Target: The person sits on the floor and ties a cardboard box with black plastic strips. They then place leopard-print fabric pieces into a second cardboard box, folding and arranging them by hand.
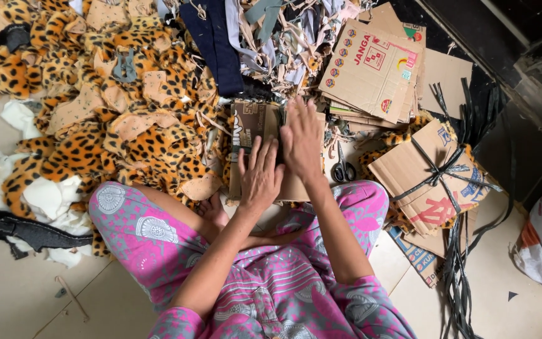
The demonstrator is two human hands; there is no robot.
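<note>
Pale floor tiles point(14, 295) spread under me, mostly buried in scraps. I sit cross-legged in pink patterned clothing, and both my hands lie flat on a small stack of cardboard pieces point(255, 125) just past my knees. My left hand point(260, 176) presses palm-down on the near part of the stack, its fingers point(255, 150) together and straight, holding nothing. My right hand point(302, 141) lies flat beside it, slightly farther out, fingers point(297, 110) loosely spread and reaching the stack's far edge; it too grips nothing.

Left of my left fingers, a heap of leopard-print fabric pieces point(127, 113) crowds right up to the stack's left edge. Beyond the fingertips lie dark and grey cloth strips point(239, 37). Just right of my right fingers, a pair of scissors point(344, 169) rests on the floor, and past it a bundle of cardboard tied with black strapping point(431, 172). Flattened printed cartons point(371, 66) lie farther out on the right. Bare floor shows only at the near left and near right, beside my legs.
</note>
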